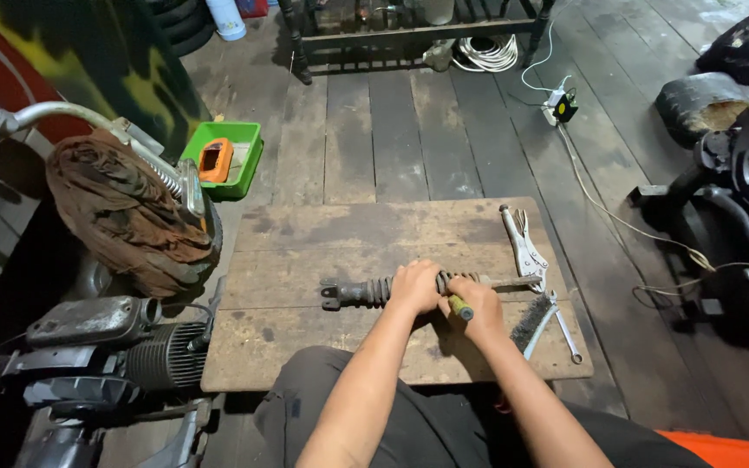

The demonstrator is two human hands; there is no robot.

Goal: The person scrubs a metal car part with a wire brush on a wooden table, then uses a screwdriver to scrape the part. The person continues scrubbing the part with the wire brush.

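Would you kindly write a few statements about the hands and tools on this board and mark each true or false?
1. The left hand grips a dark coil-spring shock absorber lying on the wooden board. True.
2. The right hand is empty. False: it holds a yellow-handled tool.
3. Locking pliers lie on the board to the right of the hands. True.
4. The wire brush sits in the green tray. False: it lies on the board by the right hand; the tray, on the floor, holds an orange object.
5. A wrench hangs on the wall. False: it lies at the board's right edge.
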